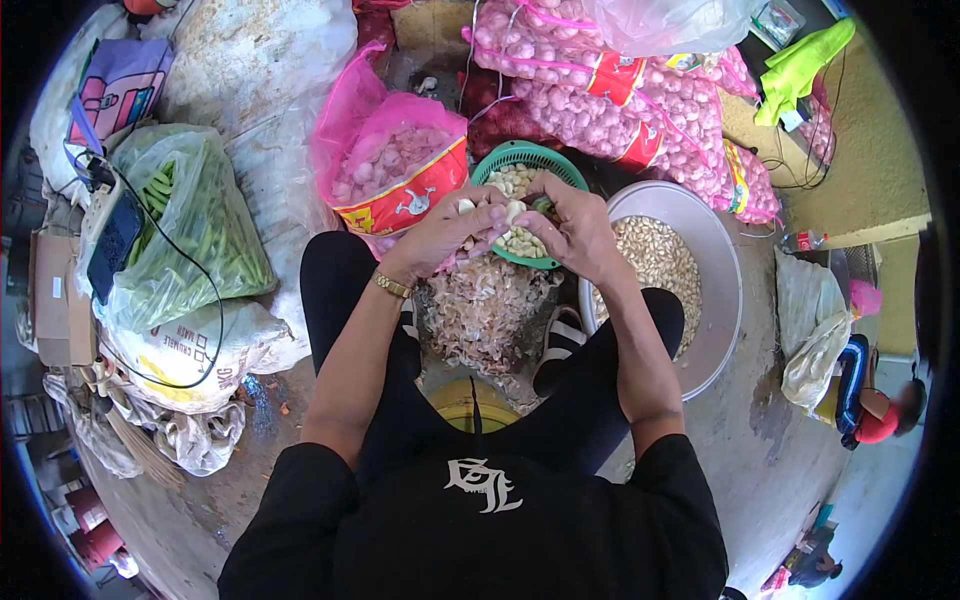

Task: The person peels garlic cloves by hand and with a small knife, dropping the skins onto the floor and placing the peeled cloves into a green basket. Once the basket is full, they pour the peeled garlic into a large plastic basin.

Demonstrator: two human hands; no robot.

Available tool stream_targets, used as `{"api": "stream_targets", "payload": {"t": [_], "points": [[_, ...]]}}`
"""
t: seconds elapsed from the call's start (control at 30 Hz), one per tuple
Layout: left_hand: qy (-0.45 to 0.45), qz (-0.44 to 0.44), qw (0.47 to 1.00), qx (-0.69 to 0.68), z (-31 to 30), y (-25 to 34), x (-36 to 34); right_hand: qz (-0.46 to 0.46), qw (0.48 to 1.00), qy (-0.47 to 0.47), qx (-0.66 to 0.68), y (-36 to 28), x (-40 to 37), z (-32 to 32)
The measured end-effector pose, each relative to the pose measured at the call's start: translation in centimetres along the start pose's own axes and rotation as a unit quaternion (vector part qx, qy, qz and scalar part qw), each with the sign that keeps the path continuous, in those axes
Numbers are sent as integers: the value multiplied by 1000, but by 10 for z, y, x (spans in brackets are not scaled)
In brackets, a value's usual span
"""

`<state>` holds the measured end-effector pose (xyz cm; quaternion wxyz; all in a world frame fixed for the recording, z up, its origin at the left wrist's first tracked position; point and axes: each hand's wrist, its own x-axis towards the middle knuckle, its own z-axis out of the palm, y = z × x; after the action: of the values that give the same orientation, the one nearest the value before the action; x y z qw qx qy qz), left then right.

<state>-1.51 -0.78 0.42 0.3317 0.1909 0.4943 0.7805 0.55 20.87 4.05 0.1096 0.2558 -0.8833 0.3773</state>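
Two hands meet at upper centre of the head view. The left hand (455, 235) pinches a cluster of garlic cloves (512, 213), and the right hand (578, 228) clamps onto the same cluster, just over the green basket (525, 155). By my read the peeling is well along but far from over. The metal basin (722, 330) at right carries a thick layer of peeled cloves and a heap of skins (485, 310) sits below the hands, yet full pink mesh sacks (620, 100) wait along the top. A dark bit under the right fingers may be a blade, but it's too small to tell. The hands hide most of the basket's contents.
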Motion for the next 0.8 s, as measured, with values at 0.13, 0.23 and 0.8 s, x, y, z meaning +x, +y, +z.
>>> {"api": "stream_targets", "payload": {"t": [0.13, 0.23, 0.8], "points": [[1, -16, 1000, 19, 2, 3, 1, -4, 1000, -10, 15, -2, -2, -2], [11, -35, 999, 28, 1, 5, 2, -11, 1000, -8, 23, 2, -4, 0], [-47, -50, 992, 107, -10, 11, 3, -11, 996, -92, 15, 2, -3, -4]]}}
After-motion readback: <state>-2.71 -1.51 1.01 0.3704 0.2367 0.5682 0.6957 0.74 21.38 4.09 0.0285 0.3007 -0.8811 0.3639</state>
